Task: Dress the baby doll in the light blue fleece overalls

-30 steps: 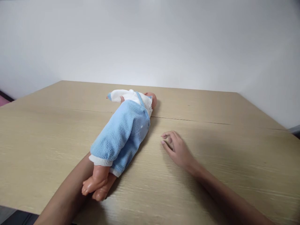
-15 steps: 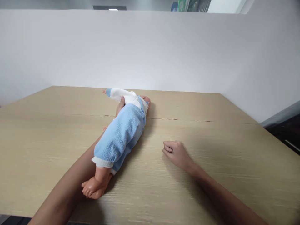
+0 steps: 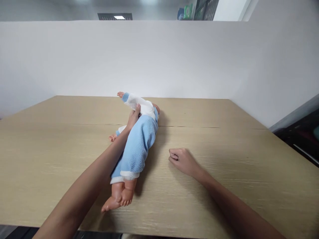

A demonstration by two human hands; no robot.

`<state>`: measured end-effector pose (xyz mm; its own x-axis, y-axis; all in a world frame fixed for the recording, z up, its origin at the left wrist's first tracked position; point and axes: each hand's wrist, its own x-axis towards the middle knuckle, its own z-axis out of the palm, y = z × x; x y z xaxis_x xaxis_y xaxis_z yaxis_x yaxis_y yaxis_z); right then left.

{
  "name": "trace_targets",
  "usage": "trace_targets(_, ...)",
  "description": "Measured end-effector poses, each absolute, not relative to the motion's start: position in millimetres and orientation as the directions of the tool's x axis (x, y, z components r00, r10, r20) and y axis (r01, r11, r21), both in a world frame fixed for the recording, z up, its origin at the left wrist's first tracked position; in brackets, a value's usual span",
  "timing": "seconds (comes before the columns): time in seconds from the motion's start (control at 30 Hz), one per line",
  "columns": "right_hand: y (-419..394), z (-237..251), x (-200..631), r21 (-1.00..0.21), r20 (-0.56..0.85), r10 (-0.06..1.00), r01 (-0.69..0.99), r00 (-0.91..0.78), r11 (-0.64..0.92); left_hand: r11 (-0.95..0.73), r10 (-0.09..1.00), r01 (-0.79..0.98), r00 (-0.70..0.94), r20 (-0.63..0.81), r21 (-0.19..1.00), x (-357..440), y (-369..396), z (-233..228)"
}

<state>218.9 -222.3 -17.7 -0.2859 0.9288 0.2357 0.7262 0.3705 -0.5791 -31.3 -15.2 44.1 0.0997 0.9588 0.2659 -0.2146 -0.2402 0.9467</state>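
Note:
A baby doll (image 3: 141, 142) in pale blue fleece overalls and a white top lies on its side along the wooden table (image 3: 211, 205). Its bare feet point at me, and its head is at the far end, mostly hidden behind the body. My left hand (image 3: 134, 116) grips the doll's chest from the left, thumb up near the raised arm; the other fingers are hidden. The doll's other hand sticks out to the left beyond my forearm. To the right of the doll, and apart from it, my right hand (image 3: 184, 161) rests on the table in a loose fist.
Behind the table's far edge stands a white partition wall (image 3: 149, 59), with a vent and a green packet (image 3: 187, 11) visible above it. A dark object (image 3: 299, 136) stands past the right edge. A thin seam crosses the tabletop.
The doll has rolled and swung in my left hand: its feet have moved right, its raised arm has shifted right, and its lower arm shows more. My right fist stays put.

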Motion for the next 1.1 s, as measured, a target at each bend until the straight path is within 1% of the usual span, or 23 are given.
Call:
trace_targets(0.07, -222, -18, 219, -0.58, 0.236, 0.929, 0.726, -0.286, 0.371, -0.233, 0.959, -0.243, 0.102, 0.264, 0.942, -23, -19, 44)
trace_targets(0.2, -223, -15, 217, -0.6, 0.249, 0.929, 0.709, -0.274, 0.371, -0.293, 0.931, -0.229, 0.153, 0.331, 0.928, -9, -24, 43)
trace_targets(0.3, -221, -13, 216, -0.683, 0.281, 0.931, 0.633, -0.232, 0.364, -0.358, 0.91, -0.142, 0.168, 0.379, 0.923, -2, -27, 42)
trace_targets(0.37, -217, -14, 218, -0.76, 0.306, 0.942, 0.56, -0.137, 0.329, -0.404, 0.893, -0.054, 0.194, 0.406, 0.913, 4, -29, 43)
trace_targets(0.43, -209, -17, 221, -0.86, 0.284, 0.958, 0.435, -0.027, 0.267, -0.47, 0.863, 0.054, 0.239, 0.446, 0.881, 12, -32, 44)
trace_targets(0.47, -205, -19, 224, -0.913, 0.248, 0.969, 0.338, 0.017, 0.228, -0.515, 0.838, 0.108, 0.269, 0.474, 0.85, 17, -33, 44)
trace_targets(0.53, -196, -21, 232, -0.987, 0.137, 0.989, 0.092, 0.06, 0.131, -0.614, 0.775, 0.203, 0.337, 0.535, 0.763, 27, -37, 44)
trace_targets(0.57, -192, -20, 237, -0.997, 0.071, 0.996, -0.035, 0.06, 0.073, -0.66, 0.74, 0.244, 0.378, 0.557, 0.711, 32, -39, 44)
trace_targets(0.63, -185, -16, 248, -0.963, -0.059, 0.998, -0.266, 0.023, -0.051, -0.731, 0.673, 0.316, 0.483, 0.56, 0.605, 40, -46, 45)
trace_targets(0.7, -180, -9, 262, -0.879, -0.163, 0.985, -0.444, -0.063, -0.174, -0.781, 0.614, 0.362, 0.591, 0.523, 0.509, 44, -56, 47)
trace_targets(0.77, -178, -3, 276, -0.785, -0.222, 0.962, -0.556, -0.161, -0.274, -0.824, 0.559, 0.376, 0.659, 0.503, 0.424, 41, -65, 50)
trace_targets(0.83, -178, 2, 288, -0.719, -0.241, 0.943, -0.61, -0.23, -0.333, -0.835, 0.55, 0.405, 0.648, 0.527, 0.373, 29, -71, 54)
trace_targets(0.87, -178, 3, 293, -0.703, -0.241, 0.937, -0.621, -0.251, -0.347, -0.817, 0.576, 0.446, 0.608, 0.546, 0.366, 19, -72, 54)
trace_targets(0.9, -178, 4, 296, -0.699, -0.241, 0.934, -0.62, -0.263, -0.355, -0.775, 0.627, 0.509, 0.544, 0.558, 0.374, 6, -71, 53)
trace_targets(0.97, -178, 4, 298, -0.726, -0.237, 0.94, -0.598, -0.244, -0.339, -0.6, 0.771, 0.679, 0.351, 0.531, 0.424, -26, -65, 47)
trace_targets(1.0, -178, 4, 297, -0.759, -0.233, 0.951, -0.573, -0.204, -0.309, -0.468, 0.844, 0.757, 0.231, 0.484, 0.456, -43, -61, 43)
trace_targets(1.03, -178, 3, 295, -0.798, -0.227, 0.962, -0.538, -0.15, -0.272, -0.332, 0.905, 0.807, 0.126, 0.407, 0.488, -61, -56, 37)
trace_targets(1.07, -178, 2, 292, -0.834, -0.218, 0.972, -0.499, -0.093, -0.235, -0.217, 0.948, 0.824, 0.049, 0.316, 0.524, -77, -53, 32)
trace_targets(1.1, -178, 1, 288, -0.863, -0.208, 0.977, -0.461, -0.045, -0.205, -0.138, 0.972, 0.819, 0.003, 0.236, 0.556, -91, -50, 26)
